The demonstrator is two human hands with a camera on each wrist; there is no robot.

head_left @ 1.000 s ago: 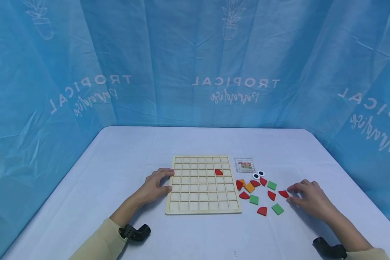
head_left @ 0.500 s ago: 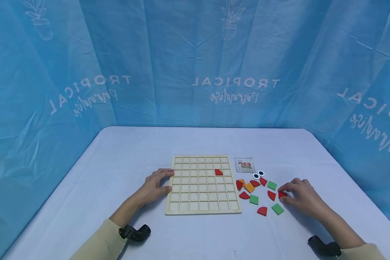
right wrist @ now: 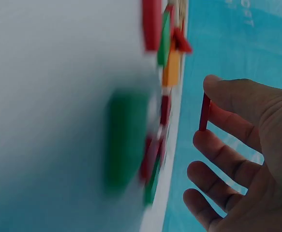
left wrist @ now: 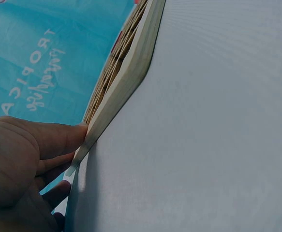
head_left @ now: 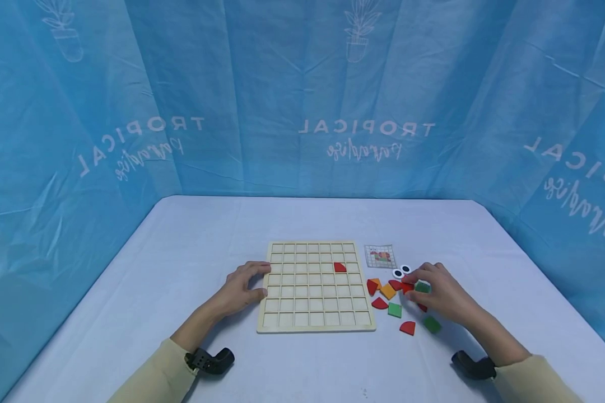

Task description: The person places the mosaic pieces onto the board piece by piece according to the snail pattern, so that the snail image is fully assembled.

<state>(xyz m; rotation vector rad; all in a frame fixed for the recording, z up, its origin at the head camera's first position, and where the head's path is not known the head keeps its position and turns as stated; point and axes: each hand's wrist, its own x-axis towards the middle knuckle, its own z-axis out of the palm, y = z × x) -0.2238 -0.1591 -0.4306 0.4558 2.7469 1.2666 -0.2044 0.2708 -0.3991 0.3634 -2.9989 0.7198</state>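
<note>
The right hand grasps a red piece between the thumb and the nearest fingers. In the right wrist view the piece shows edge-on: its upper end meets the thumb tip, its lower end meets a fingertip, and another finger lies behind it. The two remaining fingers are slightly bent, below the piece and apart from it. The held piece is raised clear of the table, with a green square beside the hand in the head view.

The left hand is not clenched; thumb and fingers are spread, their tips touching the left edge of the grid board. A red quarter-circle occupies the third row from the top, sixth column from the left.

Right of the board lie further red pieces, orange pieces, a front green square and two eye discs. The printed card lies just behind the discs.
</note>
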